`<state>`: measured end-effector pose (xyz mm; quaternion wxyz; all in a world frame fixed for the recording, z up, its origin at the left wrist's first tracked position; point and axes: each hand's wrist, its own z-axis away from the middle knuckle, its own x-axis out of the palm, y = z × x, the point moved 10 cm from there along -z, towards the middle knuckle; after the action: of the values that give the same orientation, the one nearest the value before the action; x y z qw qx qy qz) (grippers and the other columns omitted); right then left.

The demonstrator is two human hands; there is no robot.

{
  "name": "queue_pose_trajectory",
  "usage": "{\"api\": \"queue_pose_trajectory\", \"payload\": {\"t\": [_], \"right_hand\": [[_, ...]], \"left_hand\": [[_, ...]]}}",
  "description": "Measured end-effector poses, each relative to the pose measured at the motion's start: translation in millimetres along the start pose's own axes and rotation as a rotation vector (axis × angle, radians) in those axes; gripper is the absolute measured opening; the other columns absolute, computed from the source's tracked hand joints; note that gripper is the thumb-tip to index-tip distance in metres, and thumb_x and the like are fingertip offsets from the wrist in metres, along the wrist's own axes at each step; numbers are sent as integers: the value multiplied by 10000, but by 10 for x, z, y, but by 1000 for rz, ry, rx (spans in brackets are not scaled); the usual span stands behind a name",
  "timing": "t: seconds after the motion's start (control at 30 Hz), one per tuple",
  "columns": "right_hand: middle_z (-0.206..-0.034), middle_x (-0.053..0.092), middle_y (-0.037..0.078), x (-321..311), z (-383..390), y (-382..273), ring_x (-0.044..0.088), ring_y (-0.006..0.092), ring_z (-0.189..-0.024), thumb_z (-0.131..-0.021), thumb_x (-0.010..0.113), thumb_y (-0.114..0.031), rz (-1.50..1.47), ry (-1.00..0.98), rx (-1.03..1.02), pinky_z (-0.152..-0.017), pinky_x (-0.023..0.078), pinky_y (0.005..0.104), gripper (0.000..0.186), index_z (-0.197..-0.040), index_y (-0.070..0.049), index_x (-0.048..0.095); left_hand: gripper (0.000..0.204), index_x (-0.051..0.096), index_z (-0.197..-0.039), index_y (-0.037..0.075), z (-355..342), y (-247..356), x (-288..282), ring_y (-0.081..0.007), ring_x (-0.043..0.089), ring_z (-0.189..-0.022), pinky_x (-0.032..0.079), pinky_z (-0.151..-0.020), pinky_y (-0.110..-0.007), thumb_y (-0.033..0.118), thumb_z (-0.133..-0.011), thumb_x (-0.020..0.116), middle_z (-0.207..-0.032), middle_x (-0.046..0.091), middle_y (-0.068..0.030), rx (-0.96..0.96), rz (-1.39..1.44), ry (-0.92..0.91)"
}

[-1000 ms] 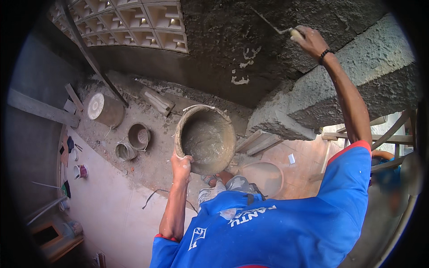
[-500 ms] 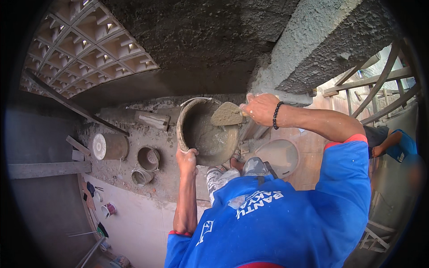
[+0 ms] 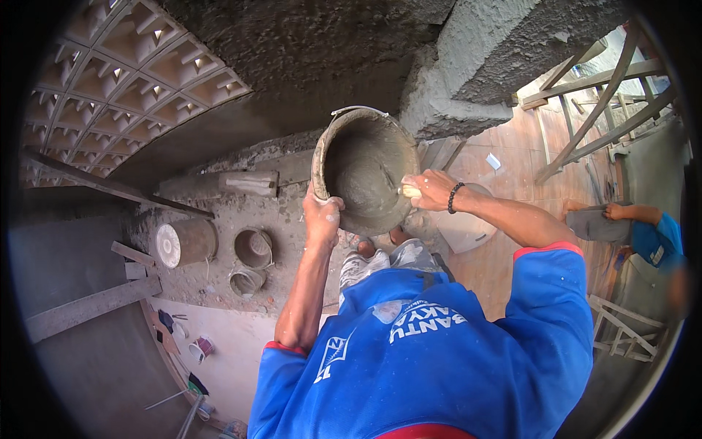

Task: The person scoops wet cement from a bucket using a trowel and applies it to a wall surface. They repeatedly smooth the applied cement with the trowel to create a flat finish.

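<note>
My left hand (image 3: pixel 322 218) is closed on the near left rim of a mortar-crusted bucket (image 3: pixel 319 162), tilted so that I look into it. Wet grey mortar (image 3: pixel 362 172) coats its inside. At the bucket's right side my right hand (image 3: pixel 433 190) grips the pale handle of a trowel (image 3: pixel 409 191). The trowel's blade is down in the bucket and hardly shows against the mortar. A dark bead bracelet circles my right wrist.
To the left stand a lidded bucket (image 3: pixel 184 243) and two small buckets (image 3: pixel 253 247). A rough plastered ledge (image 3: pixel 468 117) juts out above right. A round pale board (image 3: pixel 468 223) lies by my feet. Far right are wooden scaffold poles (image 3: pixel 610 110) and another person (image 3: pixel 654 238).
The bucket has gone up and to the right with my left hand. My right hand has lowered the trowel, whose mortar-covered blade showed above the bucket before, into the mortar.
</note>
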<state>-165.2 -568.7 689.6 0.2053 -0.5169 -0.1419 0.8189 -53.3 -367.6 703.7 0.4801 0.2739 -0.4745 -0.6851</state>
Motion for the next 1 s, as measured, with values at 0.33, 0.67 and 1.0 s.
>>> {"api": "queue_pose_trajectory", "payload": {"t": [0.33,0.67,1.0], "right_hand": [[-793,665,249,48,172,29,650,437,-776,-765,648,-241,-54,133,6,-703,525,514,395,-1120,-71,612],[-1022,642,221,-556,-139,83,613,430,-951,-748,676,-157,-22,-82,-106,-822,492,497,522,-1226,-48,497],[-876,684,199,-1239,-1437,809,657,371,-818,-739,726,-297,-24,-152,-215,-751,503,448,362,-952,-8,687]], "left_hand": [[519,553,-1174,-25,89,-104,-256,-132,521,-765,447,-652,-265,-106,-664,503,-914,578,-33,-63,29,66],[510,569,-1167,-20,-23,-956,-375,-137,545,-786,460,-663,-262,-92,-667,505,-943,601,-40,-115,53,240],[466,558,-1108,-17,200,-1905,-433,-138,539,-734,448,-641,-254,-96,-653,500,-893,583,-37,-158,179,504]]}}
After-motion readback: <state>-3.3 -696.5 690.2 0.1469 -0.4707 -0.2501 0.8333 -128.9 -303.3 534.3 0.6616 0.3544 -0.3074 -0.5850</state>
